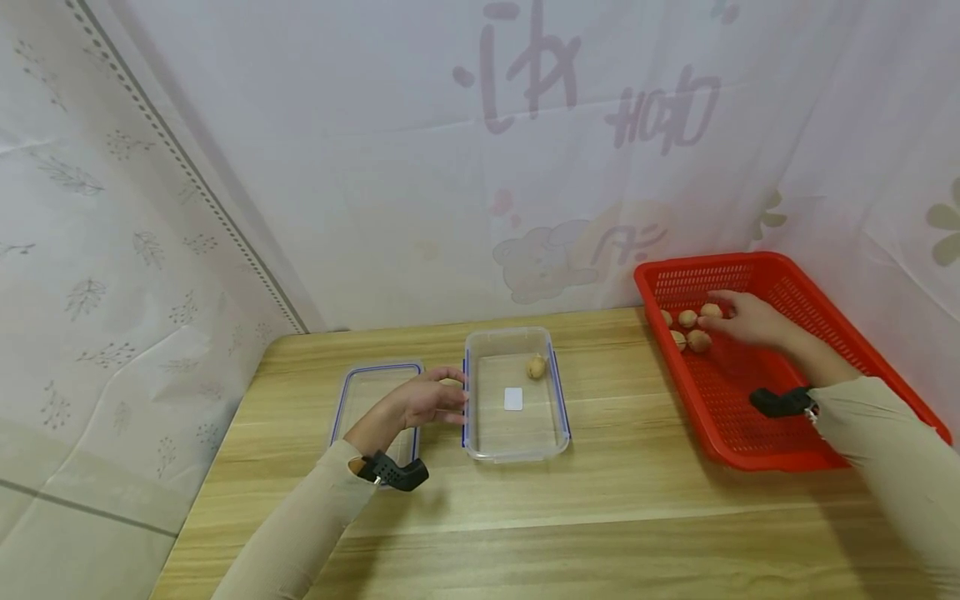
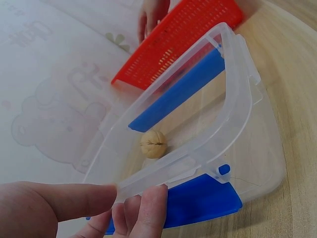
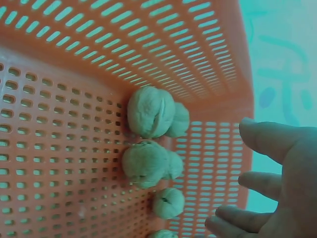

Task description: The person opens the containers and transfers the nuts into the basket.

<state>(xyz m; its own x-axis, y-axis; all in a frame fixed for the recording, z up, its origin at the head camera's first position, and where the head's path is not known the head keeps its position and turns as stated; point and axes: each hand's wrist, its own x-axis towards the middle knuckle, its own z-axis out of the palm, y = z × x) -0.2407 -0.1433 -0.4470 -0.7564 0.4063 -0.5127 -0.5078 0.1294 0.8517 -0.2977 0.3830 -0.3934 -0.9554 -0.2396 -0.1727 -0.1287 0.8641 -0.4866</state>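
Note:
A clear plastic food container [image 1: 491, 437] with blue side latches stands on the table, one walnut [image 1: 536, 367] inside it. My left hand [image 1: 431, 398] is at the container's left side, its fingertips against the rim and blue latch [image 2: 203, 203]; nothing is pinched. Over the red basket [image 1: 720, 425], my right hand [image 1: 753, 321] has thumb and fingers spread apart. It holds nothing and is close to several walnuts [image 1: 699, 341] in the basket's back left part. In the right wrist view, a gap separates the fingers from the walnuts [image 3: 148, 163].
Partly behind my left forearm lies a clear lid [image 1: 367, 387] with a blue seal. The wooden table [image 1: 600, 517] meets a patterned curtain [image 1: 390, 208] at the back. The basket's raised wall [image 1: 675, 383] faces the container.

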